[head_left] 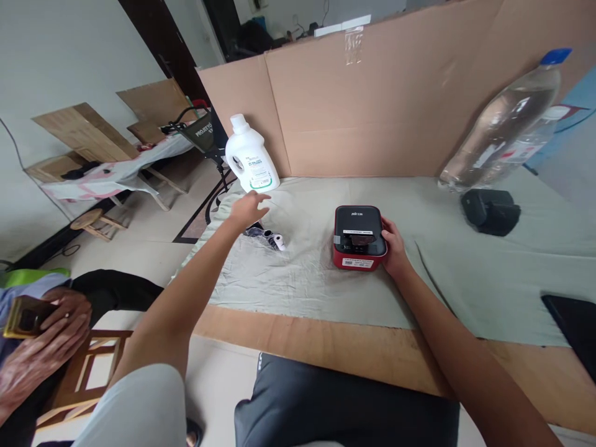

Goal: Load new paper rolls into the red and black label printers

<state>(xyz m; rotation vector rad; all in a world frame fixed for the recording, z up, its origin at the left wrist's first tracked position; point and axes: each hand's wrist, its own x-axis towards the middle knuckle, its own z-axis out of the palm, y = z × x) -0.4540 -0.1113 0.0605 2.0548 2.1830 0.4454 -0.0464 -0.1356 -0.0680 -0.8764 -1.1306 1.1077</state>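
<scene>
A black-topped box with red sides (358,239) rests on the pale green cloth (302,279). My right hand (395,247) lies against its right side, fingers at the edge. My left hand (250,208) is raised over the cloth at the left with its fingers apart and nothing in them. Just below it is a dark patterned bundle (257,231), partly hidden by the hand, with a small white roll (279,241) at its right end. Behind my left hand stands a white jug (252,155).
A cardboard wall (363,118) closes off the back. At the right are a large bottle (507,124), a black object (490,212) and a dark flat device (570,323). Another person's hands (56,335) hold a phone at the lower left.
</scene>
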